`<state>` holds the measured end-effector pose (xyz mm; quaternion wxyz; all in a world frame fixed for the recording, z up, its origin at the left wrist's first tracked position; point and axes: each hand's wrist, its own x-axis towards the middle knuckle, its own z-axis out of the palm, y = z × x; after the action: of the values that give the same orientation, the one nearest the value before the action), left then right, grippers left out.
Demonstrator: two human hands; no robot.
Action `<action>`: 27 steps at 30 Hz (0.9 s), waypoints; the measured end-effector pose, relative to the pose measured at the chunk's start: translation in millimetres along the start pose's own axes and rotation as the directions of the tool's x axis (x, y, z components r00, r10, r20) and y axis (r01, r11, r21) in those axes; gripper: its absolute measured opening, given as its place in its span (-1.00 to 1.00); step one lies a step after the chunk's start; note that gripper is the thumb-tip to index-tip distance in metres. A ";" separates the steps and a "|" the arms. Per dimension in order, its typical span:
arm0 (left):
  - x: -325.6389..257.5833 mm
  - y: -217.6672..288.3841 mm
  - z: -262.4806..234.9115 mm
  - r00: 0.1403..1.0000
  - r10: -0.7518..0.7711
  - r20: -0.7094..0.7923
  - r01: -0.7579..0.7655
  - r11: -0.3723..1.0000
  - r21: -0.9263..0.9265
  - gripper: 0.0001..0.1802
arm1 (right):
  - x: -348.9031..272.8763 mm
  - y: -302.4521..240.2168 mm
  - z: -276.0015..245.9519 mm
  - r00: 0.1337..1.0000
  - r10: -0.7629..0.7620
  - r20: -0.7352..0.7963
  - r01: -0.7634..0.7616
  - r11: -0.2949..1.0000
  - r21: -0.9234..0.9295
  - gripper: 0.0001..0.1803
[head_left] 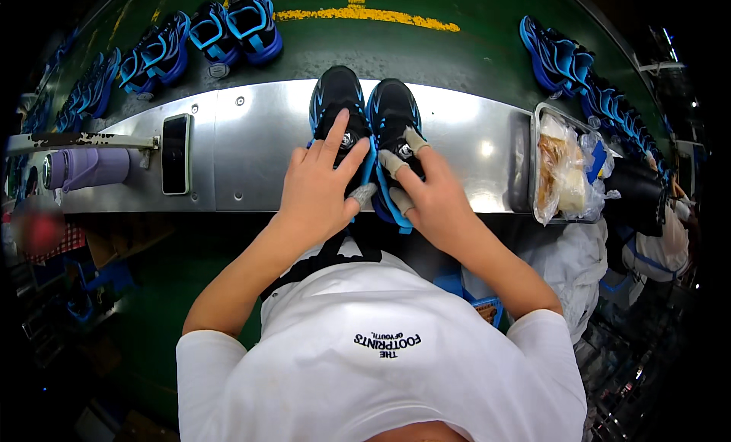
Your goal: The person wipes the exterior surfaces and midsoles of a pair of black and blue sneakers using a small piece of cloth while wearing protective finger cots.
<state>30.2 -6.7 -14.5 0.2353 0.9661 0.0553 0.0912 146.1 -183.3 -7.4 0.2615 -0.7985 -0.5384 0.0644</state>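
Observation:
Two black shoes with blue trim stand side by side on a metal ledge (251,149), toes pointing away from me. My left hand (320,187) lies flat over the left shoe (333,92), fingers spread, one fingertip by its round dial. My right hand (430,194), with taped fingertips, rests on the right shoe (392,107) and grips its heel and tongue area.
A dark phone (176,153) lies on the ledge at left, a purple bottle (87,168) beyond it. A metal tray (537,168) with plastic-wrapped items sits at right. More blue shoes (205,38) ride the green belt (426,54) behind, and others line the right side (567,61).

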 end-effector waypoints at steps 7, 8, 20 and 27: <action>1.4 1.2 5.0 0.999 -0.045 -0.001 0.045 0.999 -0.016 -0.33 | -1.5 -2.9 -4.8 1.000 -0.014 0.010 0.013 0.996 0.090 -0.42; 6.6 -0.3 0.0 0.993 -0.118 0.016 0.119 0.992 -0.050 -0.43 | 4.1 -0.4 -11.9 0.999 0.003 0.032 -0.007 0.991 0.133 -0.47; 32.9 -14.3 20.7 0.945 -0.233 -0.231 0.148 0.930 -0.335 -0.74 | 26.1 21.1 -28.9 0.998 -0.038 -0.052 0.045 0.991 0.125 -0.71; 35.7 -28.5 6.7 0.973 -0.230 -0.006 0.184 0.796 -0.577 -0.71 | 28.7 28.4 -22.9 0.998 -0.025 0.058 0.019 0.996 0.091 -0.71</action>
<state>64.7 20.8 -28.2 0.5207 0.8345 0.1396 0.1140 190.3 -173.7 3.5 0.2823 -0.7776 -0.5511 0.1093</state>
